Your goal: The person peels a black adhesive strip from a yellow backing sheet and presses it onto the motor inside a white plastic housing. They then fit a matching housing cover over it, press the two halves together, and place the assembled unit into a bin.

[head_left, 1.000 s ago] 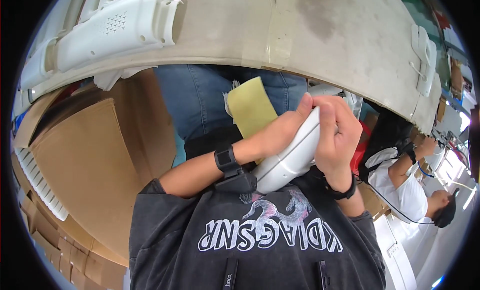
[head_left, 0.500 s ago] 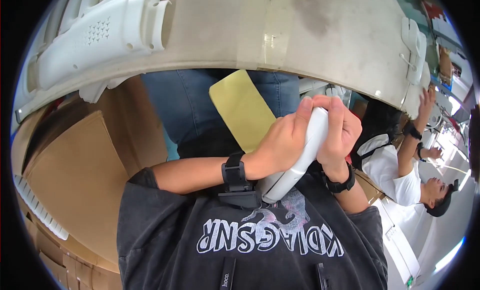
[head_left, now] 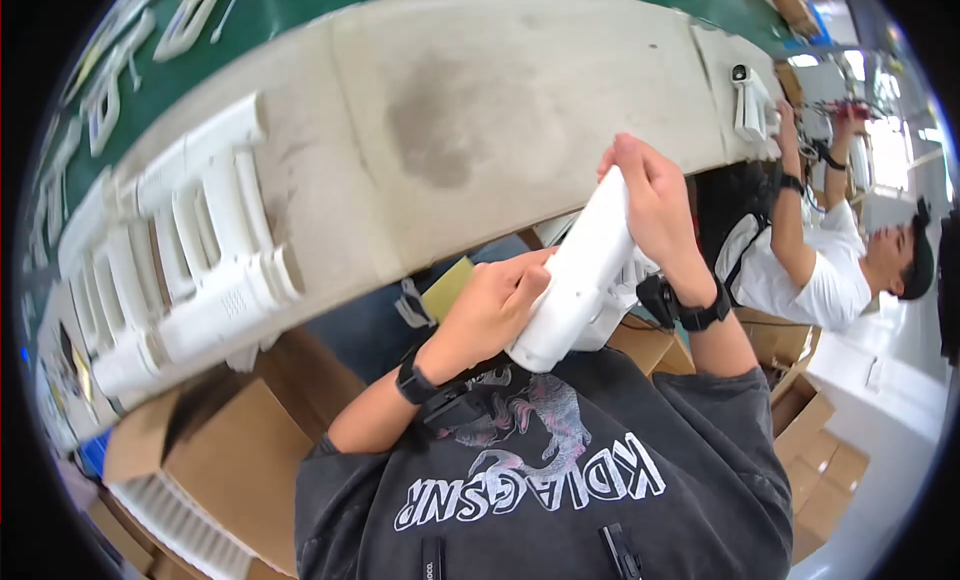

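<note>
Below the counter's (head_left: 520,90) near edge, above the lap, both hands clamp a white plastic part (head_left: 580,275). The left hand (head_left: 490,310) grips its lower, wider end, and the right hand (head_left: 655,210) wraps the upper end, fingers curled over the far side. Its long axis runs diagonally, the upper end pointing up and right toward the counter edge, the lower end toward the chest. This looks like a handling or inspection step; any next move would call for a firm two-handed hold. More white parts (head_left: 200,270) lie at the counter's left end.
</note>
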Tool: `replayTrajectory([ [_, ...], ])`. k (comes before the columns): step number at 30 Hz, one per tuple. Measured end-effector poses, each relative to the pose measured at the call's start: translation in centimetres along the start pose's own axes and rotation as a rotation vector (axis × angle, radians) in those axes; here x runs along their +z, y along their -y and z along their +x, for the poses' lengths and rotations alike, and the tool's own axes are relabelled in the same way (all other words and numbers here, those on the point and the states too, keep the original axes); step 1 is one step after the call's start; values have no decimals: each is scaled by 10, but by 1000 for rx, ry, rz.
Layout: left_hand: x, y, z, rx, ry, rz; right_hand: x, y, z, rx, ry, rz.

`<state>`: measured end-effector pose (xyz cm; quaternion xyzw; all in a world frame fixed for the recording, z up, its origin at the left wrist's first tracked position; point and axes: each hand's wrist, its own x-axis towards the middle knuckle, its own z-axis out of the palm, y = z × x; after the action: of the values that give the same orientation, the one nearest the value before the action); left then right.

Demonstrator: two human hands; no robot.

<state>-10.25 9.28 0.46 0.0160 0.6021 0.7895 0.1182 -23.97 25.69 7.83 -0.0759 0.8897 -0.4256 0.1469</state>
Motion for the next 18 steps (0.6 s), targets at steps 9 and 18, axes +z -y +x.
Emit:
replayTrajectory([
  [9, 29, -60, 69, -110, 29, 342, -71, 5, 83, 48, 12, -211],
  [18, 11, -82, 121, -137, 230, 238, -143, -34, 109, -96, 554, 7],
])
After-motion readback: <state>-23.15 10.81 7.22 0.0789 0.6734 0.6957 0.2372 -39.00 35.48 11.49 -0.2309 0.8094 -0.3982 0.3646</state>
